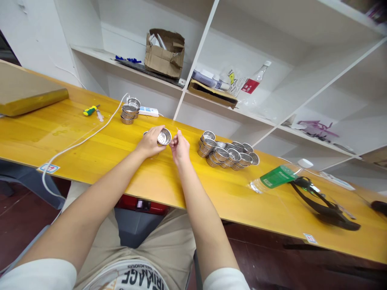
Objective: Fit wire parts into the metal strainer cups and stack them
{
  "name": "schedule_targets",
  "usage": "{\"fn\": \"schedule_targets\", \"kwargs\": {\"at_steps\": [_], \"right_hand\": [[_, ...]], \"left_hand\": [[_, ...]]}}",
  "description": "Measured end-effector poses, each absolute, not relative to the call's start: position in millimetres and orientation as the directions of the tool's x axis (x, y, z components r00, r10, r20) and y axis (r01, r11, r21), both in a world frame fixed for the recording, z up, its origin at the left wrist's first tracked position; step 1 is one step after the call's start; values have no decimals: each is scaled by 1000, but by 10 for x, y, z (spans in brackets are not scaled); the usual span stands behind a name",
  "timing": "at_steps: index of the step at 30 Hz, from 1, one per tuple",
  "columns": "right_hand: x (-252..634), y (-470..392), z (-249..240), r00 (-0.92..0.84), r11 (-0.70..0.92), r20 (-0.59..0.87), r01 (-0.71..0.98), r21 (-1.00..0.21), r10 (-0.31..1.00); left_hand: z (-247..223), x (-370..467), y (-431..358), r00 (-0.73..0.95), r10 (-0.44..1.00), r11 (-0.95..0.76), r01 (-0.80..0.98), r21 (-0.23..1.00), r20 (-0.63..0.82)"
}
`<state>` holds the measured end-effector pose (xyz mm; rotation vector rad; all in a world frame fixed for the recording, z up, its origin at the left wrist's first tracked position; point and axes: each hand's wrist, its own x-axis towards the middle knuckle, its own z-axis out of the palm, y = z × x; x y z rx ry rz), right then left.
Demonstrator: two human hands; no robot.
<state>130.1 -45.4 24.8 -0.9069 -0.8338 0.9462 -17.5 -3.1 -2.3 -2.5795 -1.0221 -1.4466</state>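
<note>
My left hand (150, 141) is wrapped around a small perforated metal cup (165, 137), its open mouth turned toward my right side. The hand covers most of the cup's wall. Just right of the rim, my right hand (180, 147) is closed in a pinch with the fingertips up. A thin sliver seems to stick up from those fingers, too small to name. To the right stands a cluster of several stacked perforated metal cups (222, 155). A smaller stack of such cups (129, 110) stands farther back on the left.
On the yellow table (169, 183) lie a screwdriver (90, 110), a white cable (87, 139) and a power strip (148, 111). A green-labelled bottle (279, 176) and a black strap (323, 207) are at the right. White shelves behind hold a torn cardboard box (165, 54).
</note>
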Motion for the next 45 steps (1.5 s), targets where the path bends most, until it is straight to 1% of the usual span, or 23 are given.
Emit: {"fn": "schedule_targets", "kwargs": {"at_steps": [2, 5, 7, 9, 10, 11, 13, 15, 16, 18, 22, 27, 29, 32, 36, 41, 45], "right_hand": [[1371, -443, 306, 413, 360, 206, -339, -869, 887], [1496, -406, 328, 488, 412, 221, -327, -851, 844], [1549, -375, 286, 512, 389, 195, -304, -870, 837], [1558, -352, 214, 512, 315, 154, -244, -917, 845], [1548, -347, 176, 509, 269, 142, -185, -945, 849], [1532, -349, 142, 504, 228, 148, -100, -969, 851], [1492, -372, 94, 480, 175, 220, 139, -975, 849], [1454, -414, 78, 423, 144, 310, 380, -914, 851], [1438, -435, 79, 387, 131, 335, 467, -874, 859], [1414, -470, 85, 333, 106, 341, 561, -821, 879], [1394, -478, 79, 294, 90, 321, 596, -798, 900], [1395, -443, 35, 259, 67, 299, 643, -763, 918], [1390, -435, 14, 234, 43, 286, 701, -712, 929], [1366, -435, -16, 191, 2, 260, 801, -598, 946], [1302, -463, -45, 144, -40, 178, 873, -487, 973], [1200, -535, -39, 127, -66, 122, 907, -416, 984], [1144, -581, -27, 123, -67, 116, 913, -403, 986]], "left_hand": [[-5, -208, -1, 229, 594, -732, 550, 401, 771], [16, -281, 71, 6, 675, -623, 540, 565, 738], [19, -335, 130, -107, 708, -558, 522, 645, 698], [12, -377, 180, -162, 731, -512, 512, 690, 663], [5, -390, 198, -170, 739, -500, 509, 700, 651], [-3, -398, 212, -168, 746, -495, 508, 705, 645], [-23, -397, 227, -144, 751, -503, 508, 699, 645], [-48, -385, 233, -104, 754, -516, 519, 682, 649], [-61, -380, 235, -81, 758, -517, 530, 672, 647], [-90, -373, 239, -29, 775, -507, 566, 650, 631], [-146, -392, 254, 66, 800, -495, 633, 595, 596], [-206, -439, 295, 115, 799, -524, 613, 590, 590], [-220, -446, 314, 103, 800, -527, 592, 610, 591], [-217, -445, 326, 83, 815, -513, 565, 646, 574], [-177, -443, 302, 99, 832, -500, 559, 662, 545], [-152, -443, 275, 117, 827, -508, 575, 641, 550], [-183, -428, 266, 103, 822, -512, 562, 649, 560]]}}
